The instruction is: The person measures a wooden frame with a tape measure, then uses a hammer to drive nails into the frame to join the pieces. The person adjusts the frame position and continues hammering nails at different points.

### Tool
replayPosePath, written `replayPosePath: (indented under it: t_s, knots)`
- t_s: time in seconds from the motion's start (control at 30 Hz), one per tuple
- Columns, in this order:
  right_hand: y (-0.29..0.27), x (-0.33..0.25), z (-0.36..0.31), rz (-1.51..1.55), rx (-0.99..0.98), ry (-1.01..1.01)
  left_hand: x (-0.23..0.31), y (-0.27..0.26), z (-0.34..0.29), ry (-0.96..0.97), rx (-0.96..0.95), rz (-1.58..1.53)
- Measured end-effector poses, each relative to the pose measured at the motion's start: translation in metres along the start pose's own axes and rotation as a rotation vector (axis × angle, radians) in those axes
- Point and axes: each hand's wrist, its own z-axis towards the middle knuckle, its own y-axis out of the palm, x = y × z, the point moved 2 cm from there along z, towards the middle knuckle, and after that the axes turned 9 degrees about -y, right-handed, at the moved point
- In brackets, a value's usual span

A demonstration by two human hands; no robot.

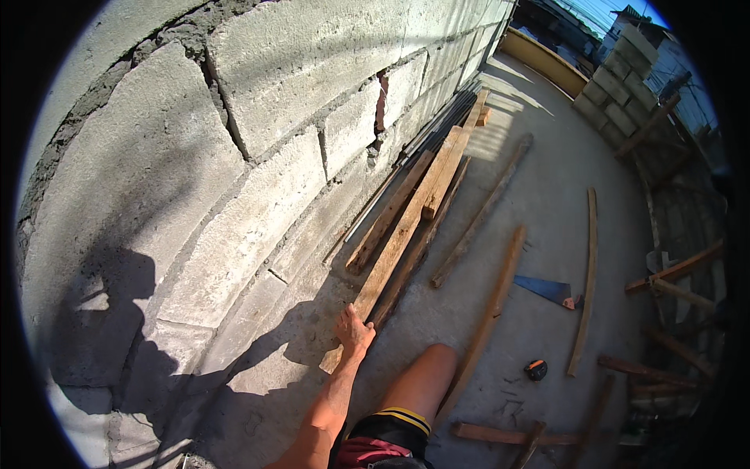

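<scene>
My left hand [355, 330] is closed over the near end of a long wooden plank [394, 254], fingers on its left side and thumb on its right. The plank lies lengthwise beside the block wall, and a thicker timber [444, 162] sits along its farther stretch. A shorter board [391, 211] lies between it and the wall, and a darker strip of wood [426, 238] runs along its right side. My right hand is out of the picture.
The rough block wall [266, 203] rises on the left. Several wooden strips, one curved [492, 305], lie on the concrete floor. A handsaw [544, 290] and a tape measure [536, 370] are to the right. Timber scraps [664, 367] crowd the far right side.
</scene>
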Motion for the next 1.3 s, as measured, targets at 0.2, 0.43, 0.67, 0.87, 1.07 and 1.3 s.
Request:
replayPosePath:
  t_s: [0.2,0.43,0.67,0.87,1.07,1.3]
  knots:
    - [0.121,-0.082,0.019,-0.088,-0.289,-0.125,0.008,-0.008,-0.019,0.02,0.05,-0.129]
    - [0.133,-0.079,0.008,-0.095,-0.314,-0.092,0.008,-0.035,-0.025,0.112,0.512,-0.05]
    - [0.127,-0.058,-0.024,-0.08,-0.282,-0.007,0.015,-0.006,-0.054,0.208,0.016,0.046]
    - [0.125,-0.045,-0.051,-0.221,-0.215,-0.197,-0.025,0.009,-0.047,0.207,-0.095,0.154]
    - [0.119,-0.033,-0.054,-0.039,-0.142,-0.107,-0.113,0.013,-0.129,0.164,-0.183,0.214]
    - [0.117,-0.035,-0.03,0.223,-0.204,-0.156,-0.225,-0.092,-0.219,0.047,-0.273,0.266]
